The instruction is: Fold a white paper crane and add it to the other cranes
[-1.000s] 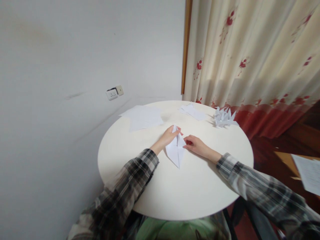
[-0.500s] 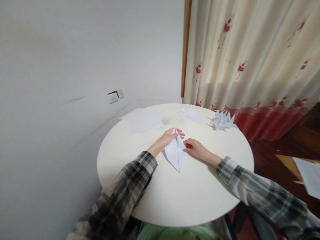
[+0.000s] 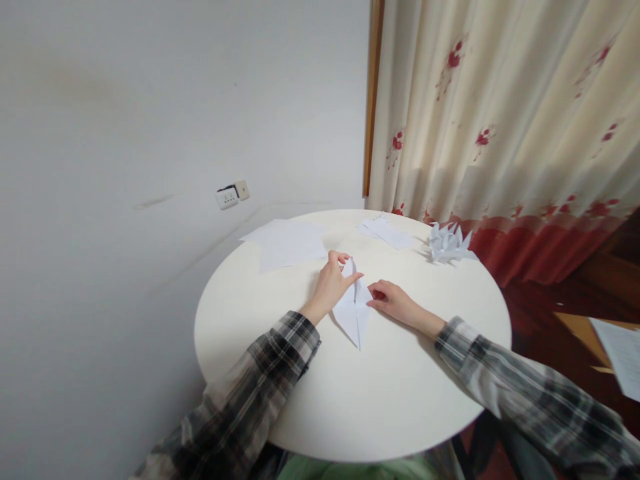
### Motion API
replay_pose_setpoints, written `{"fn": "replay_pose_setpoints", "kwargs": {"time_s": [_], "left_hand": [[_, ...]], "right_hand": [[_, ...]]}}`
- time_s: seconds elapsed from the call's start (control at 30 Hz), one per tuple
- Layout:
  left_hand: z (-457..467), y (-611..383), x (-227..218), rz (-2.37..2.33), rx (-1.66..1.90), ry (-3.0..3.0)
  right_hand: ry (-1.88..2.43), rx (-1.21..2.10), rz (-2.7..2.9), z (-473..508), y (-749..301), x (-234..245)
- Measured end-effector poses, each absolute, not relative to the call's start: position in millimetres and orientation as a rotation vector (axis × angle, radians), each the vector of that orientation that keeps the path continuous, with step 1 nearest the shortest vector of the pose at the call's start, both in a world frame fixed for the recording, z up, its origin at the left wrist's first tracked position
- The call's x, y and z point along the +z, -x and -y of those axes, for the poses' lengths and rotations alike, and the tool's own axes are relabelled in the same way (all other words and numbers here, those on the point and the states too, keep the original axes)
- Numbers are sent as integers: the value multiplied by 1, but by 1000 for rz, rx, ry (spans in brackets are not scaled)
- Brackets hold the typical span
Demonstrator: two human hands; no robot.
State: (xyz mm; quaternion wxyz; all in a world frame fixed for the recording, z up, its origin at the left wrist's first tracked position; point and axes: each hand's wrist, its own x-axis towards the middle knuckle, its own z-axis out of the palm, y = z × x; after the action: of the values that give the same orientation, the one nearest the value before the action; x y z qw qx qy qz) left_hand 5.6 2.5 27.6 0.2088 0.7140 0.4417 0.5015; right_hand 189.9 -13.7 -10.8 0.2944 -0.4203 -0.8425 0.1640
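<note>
A white folded paper (image 3: 354, 313), shaped like a long diamond with a crease down its middle, is in front of me over the round white table (image 3: 380, 407). My left hand (image 3: 335, 280) grips its upper left side, the thumb across the front and the fingers curled at the far edge. At the paper's right corner, my right hand (image 3: 393, 300) pinches the edge between thumb and curled fingers. The far tip of the paper shows just past my left thumb, and its near tip points toward me.
Large white sheets (image 3: 290, 243) lie at the table's back left. Smaller paper pieces (image 3: 387, 232) are at the back middle. Several folded paper cranes (image 3: 447, 243) cluster at the back right, near the curtain (image 3: 500, 133). A wall (image 3: 125, 133) with a socket (image 3: 227, 198) stands on the left.
My left hand has shifted its grip: the thumb now lies across the paper's front and the fingers have curled up at the far edge. The right hand keeps its hold on the right corner.
</note>
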Motion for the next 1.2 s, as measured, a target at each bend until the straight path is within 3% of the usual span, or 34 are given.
{"fn": "replay_pose_setpoints", "kwargs": {"time_s": [0.23,1.2], "left_hand": [[7,-5,36,-1275,1308,-2275],[-6,-2,23,-1055,1112,-2132]], "right_hand": [[1127,446,2240,12,-190,-11],[1132,495,2218,16,-189,-11]]}}
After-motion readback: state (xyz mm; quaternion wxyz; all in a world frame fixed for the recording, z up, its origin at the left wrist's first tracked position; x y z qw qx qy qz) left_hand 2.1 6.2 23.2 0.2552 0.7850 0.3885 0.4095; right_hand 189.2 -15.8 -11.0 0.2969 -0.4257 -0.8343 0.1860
